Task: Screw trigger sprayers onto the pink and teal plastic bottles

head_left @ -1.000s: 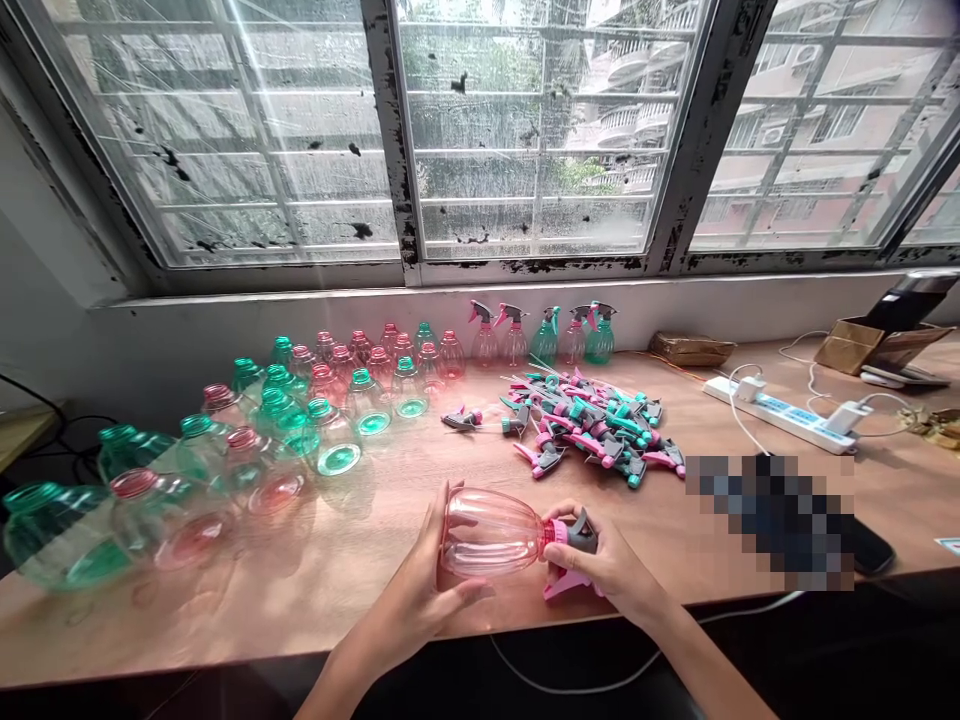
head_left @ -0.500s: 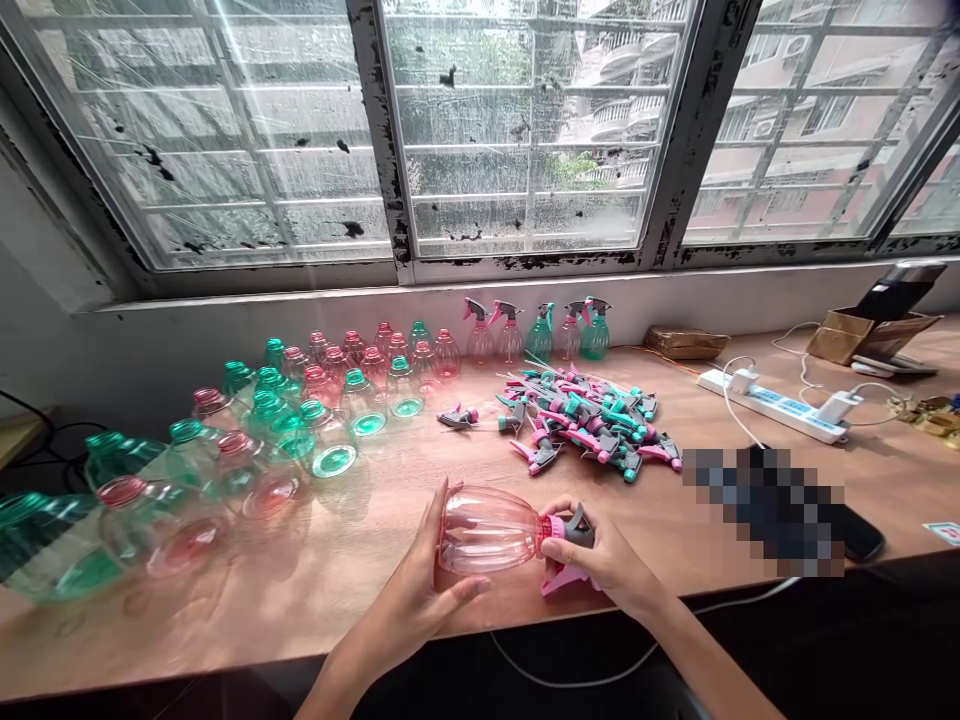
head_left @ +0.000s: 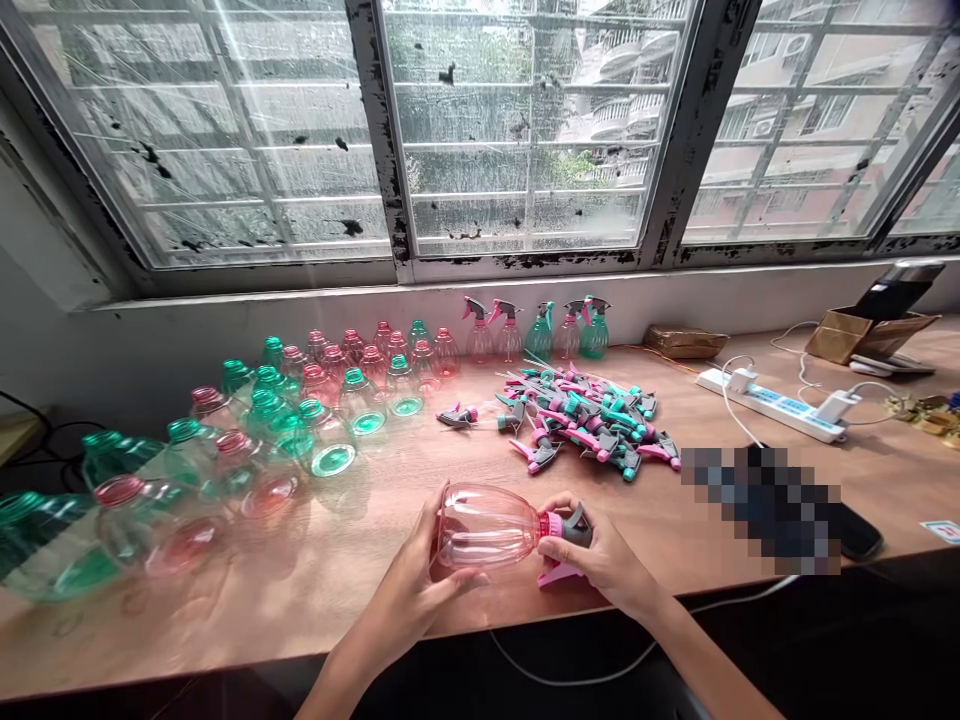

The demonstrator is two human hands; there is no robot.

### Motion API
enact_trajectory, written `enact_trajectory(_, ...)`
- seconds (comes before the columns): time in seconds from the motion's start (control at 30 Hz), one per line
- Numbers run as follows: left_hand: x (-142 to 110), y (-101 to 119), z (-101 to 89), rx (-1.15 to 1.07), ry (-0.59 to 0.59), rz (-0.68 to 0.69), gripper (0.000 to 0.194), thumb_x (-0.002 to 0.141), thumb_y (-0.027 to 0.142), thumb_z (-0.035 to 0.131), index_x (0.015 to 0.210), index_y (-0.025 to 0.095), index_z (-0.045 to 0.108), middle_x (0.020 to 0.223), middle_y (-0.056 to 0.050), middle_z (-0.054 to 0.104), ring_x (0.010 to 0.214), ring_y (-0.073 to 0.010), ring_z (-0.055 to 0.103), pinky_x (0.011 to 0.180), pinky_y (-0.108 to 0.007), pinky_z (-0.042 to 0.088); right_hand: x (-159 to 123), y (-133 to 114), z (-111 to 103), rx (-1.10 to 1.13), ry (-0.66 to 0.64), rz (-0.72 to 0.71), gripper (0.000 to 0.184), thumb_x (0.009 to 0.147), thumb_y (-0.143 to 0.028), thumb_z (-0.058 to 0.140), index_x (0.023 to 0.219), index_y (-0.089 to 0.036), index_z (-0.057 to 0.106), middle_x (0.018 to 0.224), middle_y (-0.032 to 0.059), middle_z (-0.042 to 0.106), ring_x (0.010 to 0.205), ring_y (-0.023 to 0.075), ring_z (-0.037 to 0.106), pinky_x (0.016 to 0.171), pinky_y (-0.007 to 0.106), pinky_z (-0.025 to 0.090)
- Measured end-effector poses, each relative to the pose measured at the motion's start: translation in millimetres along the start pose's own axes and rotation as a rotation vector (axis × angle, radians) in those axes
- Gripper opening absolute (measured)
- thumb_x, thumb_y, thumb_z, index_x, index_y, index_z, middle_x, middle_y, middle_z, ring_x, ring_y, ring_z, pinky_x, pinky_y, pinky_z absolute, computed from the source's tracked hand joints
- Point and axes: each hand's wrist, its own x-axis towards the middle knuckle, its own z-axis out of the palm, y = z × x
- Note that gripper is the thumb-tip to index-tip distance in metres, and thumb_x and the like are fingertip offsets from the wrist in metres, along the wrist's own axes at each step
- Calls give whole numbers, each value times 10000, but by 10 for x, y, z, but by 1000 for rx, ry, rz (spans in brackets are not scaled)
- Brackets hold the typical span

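Observation:
A clear pink spray bottle (head_left: 487, 525) lies sideways between my hands, just above the table's front edge. My left hand (head_left: 431, 570) is closed round its base end, thumb below and fingers behind. At the neck, my right hand (head_left: 592, 550) grips the pink collar of the grey and pink trigger sprayer (head_left: 576, 527), whose pink lever points down toward me. The sprayer sits on the bottle's mouth; how tightly cannot be seen. Beyond my hands lies a heap of loose pink, green and grey trigger sprayers (head_left: 589, 415), with one sprayer (head_left: 457, 416) lying apart to its left.
Open pink and green bottles (head_left: 322, 440) stand in rows on the left. Several bottles with sprayers fitted (head_left: 540, 332) line the wall. On the right are a power strip (head_left: 772, 405), a phone (head_left: 855, 530), a brown package (head_left: 686, 342) and a cardboard box (head_left: 844, 335).
The sprayer's pink lever has turned slightly about the bottle's neck and shows less. Both hands keep their hold in nearly the same place.

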Motion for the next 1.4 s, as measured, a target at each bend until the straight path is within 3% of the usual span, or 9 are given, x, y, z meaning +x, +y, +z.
enact_trajectory(0.17, 4, -22, -6, 45, 18, 33, 916, 943, 421, 711, 1646, 335, 131, 1555, -90, 483, 1390, -329, 492, 1170, -439, 379, -7, -15, 16, 52, -33, -4, 425, 799, -381, 889, 1044, -210, 588, 769, -38, 716, 632, 192, 745, 636, 332, 658)
enact_trajectory(0.47, 5, -55, -6, 46, 18, 1, 946, 931, 478, 715, 1652, 293, 132, 1491, -126, 540, 1303, -330, 571, 1165, -464, 401, -10, 25, 13, 109, -32, -9, 413, 788, -347, 902, 1048, -221, 607, 833, -45, 674, 646, 190, 747, 655, 386, 700)
enact_trajectory(0.87, -3, -25, 9, 49, 18, 60, 926, 945, 433, 713, 1644, 343, 112, 1617, -98, 404, 1491, -338, 382, 1241, -476, 304, -7, -22, 10, 57, -17, -17, 416, 803, -380, 887, 1063, -215, 607, 834, -36, 708, 629, 198, 767, 623, 338, 675)
enact_trajectory(1.03, 5, -111, 14, 32, 8, 89, 961, 946, 367, 706, 1648, 341, 50, 1367, -104, 577, 1215, -291, 610, 1104, -460, 460, -36, -101, 39, 46, -10, 9, 443, 801, -420, 879, 1059, -207, 590, 738, -30, 721, 622, 210, 748, 599, 352, 668)
enact_trajectory(1.23, 5, -158, 21, 51, 26, 125, 984, 948, 318, 700, 1639, 420, 7, 1643, -83, 331, 1399, -307, 478, 1209, -482, 347, -38, -111, 44, 5, 3, 11, 448, 791, -433, 885, 1052, -210, 598, 727, -31, 725, 630, 206, 743, 620, 334, 643)
enact_trajectory(1.33, -15, -118, 18, 15, 10, 77, 1079, 902, 381, 769, 1648, 377, -10, 1652, -123, 329, 1426, -349, 455, 1222, -517, 327, -28, -90, 31, -15, -8, -10, 426, 799, -421, 882, 1043, -208, 605, 753, -30, 728, 632, 192, 741, 630, 310, 631)
enact_trajectory(1.4, -28, -84, 11, -14, -12, 42, 1024, 921, 433, 739, 1658, 326, 35, 1617, -152, 386, 1447, -372, 434, 1222, -536, 329, -25, -80, 23, -21, -18, -16, 415, 801, -417, 882, 1037, -208, 611, 779, -26, 729, 644, 192, 744, 633, 306, 633)
